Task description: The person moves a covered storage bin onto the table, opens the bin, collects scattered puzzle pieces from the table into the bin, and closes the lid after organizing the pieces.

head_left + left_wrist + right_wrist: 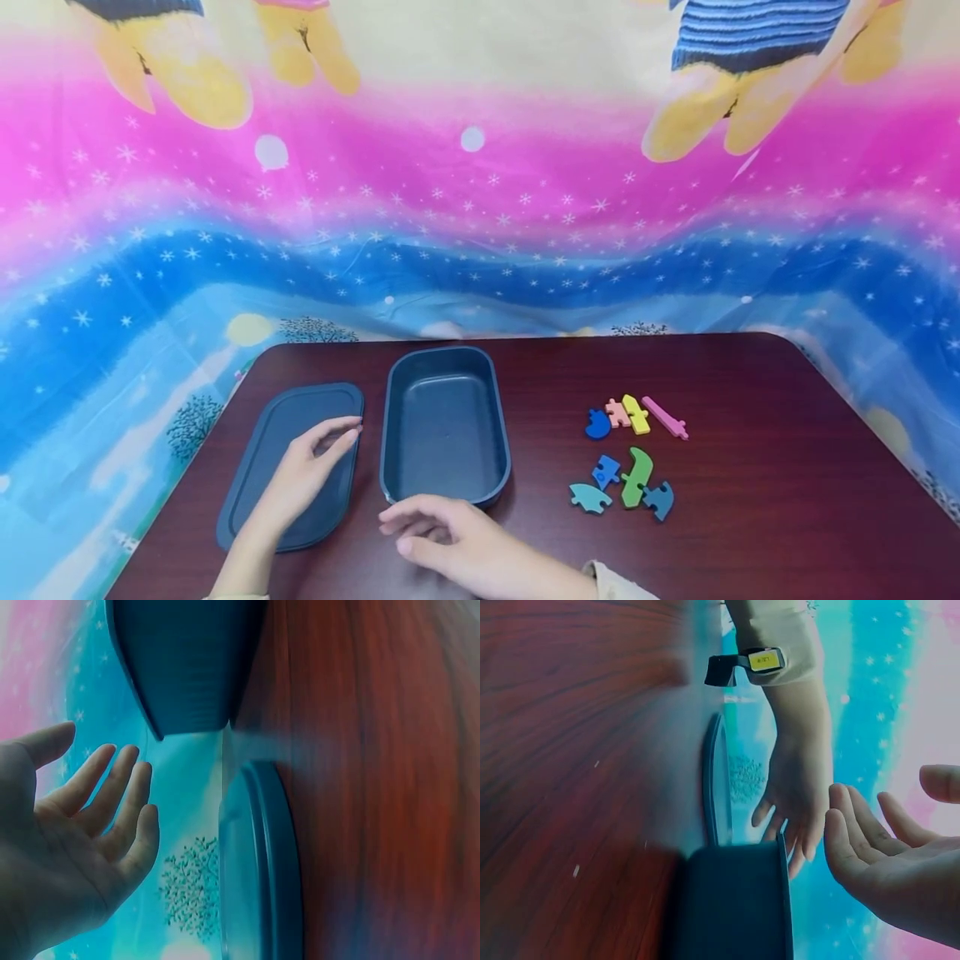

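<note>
My left hand [306, 472] hovers over the dark blue lid [262, 467], its fingers loosely bent and holding nothing. In the left wrist view that hand [90, 832] shows spread fingers, apart from the lid [259, 847]. The dark blue box [447, 425] stands uncovered to the right of the lid, with nothing inside. Just in front of the box's near end is my right hand [457, 537], relaxed and holding nothing. The right wrist view has this hand [892, 862] beside the box wall [735, 900], palm and fingers bare.
On the table's right lie several puzzle pieces in two groups: a blue piece [597, 424], yellow piece [635, 414] and pink piece [666, 417] behind, a green piece [637, 477] and teal piece [591, 498] nearer. A printed curtain [480, 208] hangs behind the table.
</note>
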A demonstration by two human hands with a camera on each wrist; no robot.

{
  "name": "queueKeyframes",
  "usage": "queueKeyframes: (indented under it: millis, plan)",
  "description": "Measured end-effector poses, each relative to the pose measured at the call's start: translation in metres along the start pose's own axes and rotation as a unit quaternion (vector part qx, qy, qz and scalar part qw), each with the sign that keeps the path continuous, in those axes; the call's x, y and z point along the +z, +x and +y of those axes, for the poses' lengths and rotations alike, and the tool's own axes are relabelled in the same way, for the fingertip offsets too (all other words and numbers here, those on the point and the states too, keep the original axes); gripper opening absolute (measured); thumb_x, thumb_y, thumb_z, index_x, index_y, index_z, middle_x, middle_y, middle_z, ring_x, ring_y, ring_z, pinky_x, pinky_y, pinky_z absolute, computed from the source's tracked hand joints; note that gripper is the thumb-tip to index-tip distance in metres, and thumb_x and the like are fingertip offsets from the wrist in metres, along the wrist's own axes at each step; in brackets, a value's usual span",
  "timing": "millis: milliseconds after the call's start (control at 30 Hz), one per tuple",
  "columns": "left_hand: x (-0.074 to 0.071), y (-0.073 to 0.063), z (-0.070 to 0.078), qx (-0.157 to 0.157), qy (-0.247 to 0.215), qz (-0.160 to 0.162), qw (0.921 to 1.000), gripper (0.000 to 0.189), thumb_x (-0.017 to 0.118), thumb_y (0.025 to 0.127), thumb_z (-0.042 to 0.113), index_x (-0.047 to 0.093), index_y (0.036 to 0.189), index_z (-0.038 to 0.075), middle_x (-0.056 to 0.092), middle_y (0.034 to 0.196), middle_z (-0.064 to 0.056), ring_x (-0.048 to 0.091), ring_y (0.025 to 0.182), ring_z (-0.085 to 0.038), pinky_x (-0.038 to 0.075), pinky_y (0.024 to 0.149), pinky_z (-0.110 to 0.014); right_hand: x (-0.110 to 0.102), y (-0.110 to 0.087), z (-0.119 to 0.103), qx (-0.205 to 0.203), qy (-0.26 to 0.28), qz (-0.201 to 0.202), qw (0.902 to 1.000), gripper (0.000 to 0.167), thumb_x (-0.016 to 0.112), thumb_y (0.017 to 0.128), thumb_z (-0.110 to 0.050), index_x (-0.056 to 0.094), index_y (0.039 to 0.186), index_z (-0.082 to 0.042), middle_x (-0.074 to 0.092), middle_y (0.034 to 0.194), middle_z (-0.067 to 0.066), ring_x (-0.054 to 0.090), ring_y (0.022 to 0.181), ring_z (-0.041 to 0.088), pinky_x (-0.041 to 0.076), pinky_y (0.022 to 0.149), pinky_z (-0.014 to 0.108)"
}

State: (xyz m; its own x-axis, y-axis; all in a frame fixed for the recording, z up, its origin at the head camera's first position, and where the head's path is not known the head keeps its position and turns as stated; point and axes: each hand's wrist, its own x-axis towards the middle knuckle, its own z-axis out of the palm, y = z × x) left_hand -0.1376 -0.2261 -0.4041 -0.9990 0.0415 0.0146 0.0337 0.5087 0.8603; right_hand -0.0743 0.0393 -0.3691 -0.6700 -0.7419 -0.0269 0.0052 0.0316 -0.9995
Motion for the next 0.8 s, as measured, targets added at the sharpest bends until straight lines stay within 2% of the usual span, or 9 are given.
queueKeyframes:
  millis: [233,567,800]
  plan:
    - [0.012,0.008,0.004,0.000,0.020,-0.016,0.9997,0.055,0.057,0.100,0.044,0.052,0.143,0.010,0.056,0.140,-0.012,0.055,0.122,-0.032,0.048,0.095,-0.051,-0.018,-0.019,-0.002,0.007,0.000,0.035,0.9994,0.029,0.052,0.105,-0.022,0.064,0.127,-0.009,0.065,0.122,0.005,0.062,0.108,0.013,0.050,0.086,0.025]
    - [0.022,0.019,0.003,0.005,0.008,-0.028,0.9996,0.058,0.059,0.100,0.042,0.048,0.146,0.010,0.053,0.143,-0.012,0.054,0.124,-0.031,0.048,0.097,-0.051,-0.045,-0.043,0.006,-0.009,0.019,0.099,0.9949,0.028,0.052,0.105,-0.021,0.065,0.122,-0.003,0.063,0.120,0.024,0.065,0.104,0.019,0.050,0.092,0.025]
    - [0.027,0.031,0.000,0.003,-0.003,-0.023,0.9997,0.057,0.060,0.099,0.041,0.048,0.147,0.013,0.054,0.142,-0.010,0.056,0.121,-0.027,0.046,0.099,-0.052,-0.064,-0.062,0.012,-0.025,-0.004,0.135,0.9905,0.028,0.049,0.106,-0.017,0.063,0.122,0.002,0.064,0.117,0.025,0.066,0.102,0.022,0.052,0.091,0.027]
